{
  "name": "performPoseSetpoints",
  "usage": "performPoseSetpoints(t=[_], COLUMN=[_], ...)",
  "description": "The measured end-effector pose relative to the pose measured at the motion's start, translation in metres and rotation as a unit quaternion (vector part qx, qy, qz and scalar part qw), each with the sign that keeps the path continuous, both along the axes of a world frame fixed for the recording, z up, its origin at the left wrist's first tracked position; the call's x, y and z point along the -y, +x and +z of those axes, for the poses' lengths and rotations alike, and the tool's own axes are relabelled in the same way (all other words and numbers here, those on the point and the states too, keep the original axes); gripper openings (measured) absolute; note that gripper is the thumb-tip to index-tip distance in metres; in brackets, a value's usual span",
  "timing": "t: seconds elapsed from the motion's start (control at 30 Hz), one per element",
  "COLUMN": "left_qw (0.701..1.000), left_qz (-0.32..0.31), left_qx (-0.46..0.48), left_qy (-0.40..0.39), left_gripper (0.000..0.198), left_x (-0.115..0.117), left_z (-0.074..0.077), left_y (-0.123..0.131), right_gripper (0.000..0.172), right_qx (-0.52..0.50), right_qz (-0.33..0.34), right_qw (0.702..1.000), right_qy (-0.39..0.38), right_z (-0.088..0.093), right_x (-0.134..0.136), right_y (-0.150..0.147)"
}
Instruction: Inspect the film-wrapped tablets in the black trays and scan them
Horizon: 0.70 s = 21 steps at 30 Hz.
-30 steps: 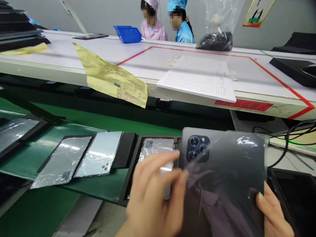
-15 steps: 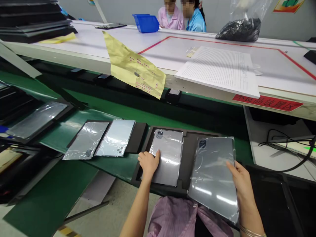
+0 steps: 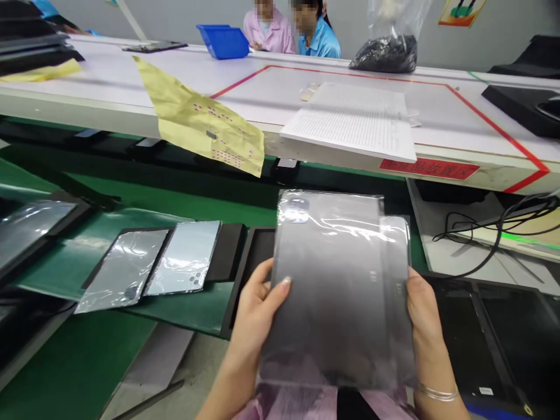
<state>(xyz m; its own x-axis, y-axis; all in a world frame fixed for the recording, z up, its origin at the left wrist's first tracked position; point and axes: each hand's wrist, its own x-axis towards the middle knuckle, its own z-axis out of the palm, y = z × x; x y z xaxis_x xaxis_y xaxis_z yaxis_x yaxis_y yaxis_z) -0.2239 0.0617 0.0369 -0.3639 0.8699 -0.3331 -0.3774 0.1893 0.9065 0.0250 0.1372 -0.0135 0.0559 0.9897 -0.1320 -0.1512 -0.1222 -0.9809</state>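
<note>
"Over the green mat, what have the hands got?"

"The left hand and the right hand both grip a film-wrapped grey tablet by its long edges, fingers curled around."

"Lying flat?"

"Tilted up, held near, partly above a black foam tray."

"Anything farther left?"

"Two film-wrapped panels, side by side on the mat."

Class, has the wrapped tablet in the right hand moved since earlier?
Yes, forward: the wrapped tablet now reaches past the far edge of the black tray.
</note>
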Motion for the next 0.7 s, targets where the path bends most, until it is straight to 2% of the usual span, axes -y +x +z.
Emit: performPoseSetpoints(t=[0.1,0.17,0.2,0.23,0.3,0.33,0.37,0.47,0.57,0.63,0.7], left_qw=[0.999,0.997,0.988,0.970,0.906,0.878,0.863,0.871,0.875,0.865,0.853], left_qz=[-0.021,-0.029,-0.024,-0.011,0.026,0.050,0.073,0.100,0.098,0.120,0.142], left_qx=[0.012,-0.058,-0.129,-0.218,-0.389,-0.440,-0.462,-0.430,-0.392,-0.388,-0.406], left_qy=[0.020,0.048,0.076,0.109,0.166,0.183,0.193,0.216,0.264,0.295,0.296], left_gripper=[0.051,0.042,0.036,0.030,0.024,0.025,0.029,0.030,0.011,0.005,0.007], left_x=[0.007,0.011,0.012,0.013,0.010,0.006,0.002,-0.016,-0.032,-0.033,-0.024], left_z=[0.008,0.011,0.012,0.014,0.018,0.021,0.025,0.044,0.065,0.074,0.075], left_y=[0.035,0.047,0.050,0.050,0.047,0.045,0.042,0.037,0.037,0.039,0.042], right_gripper=[0.070,0.063,0.056,0.049,0.040,0.037,0.035,0.031,0.031,0.035,0.035], right_qx=[-0.042,-0.038,-0.027,-0.015,0.008,0.015,0.021,0.037,0.044,0.033,0.023], right_qz=[0.032,0.026,0.011,-0.008,-0.045,-0.060,-0.073,-0.105,-0.122,-0.135,-0.144], right_qw=[0.998,0.999,0.999,1.000,0.998,0.997,0.996,0.991,0.988,0.987,0.986], right_qy=[0.019,0.018,0.021,0.026,0.039,0.047,0.055,0.073,0.084,0.084,0.086], right_z=[0.028,0.042,0.047,0.051,0.056,0.058,0.059,0.060,0.056,0.052,0.049], right_x=[0.013,0.019,0.022,0.024,0.029,0.031,0.034,0.040,0.043,0.043,0.045], right_y=[0.002,0.007,0.010,0.012,0.016,0.017,0.018,0.024,0.035,0.043,0.049])
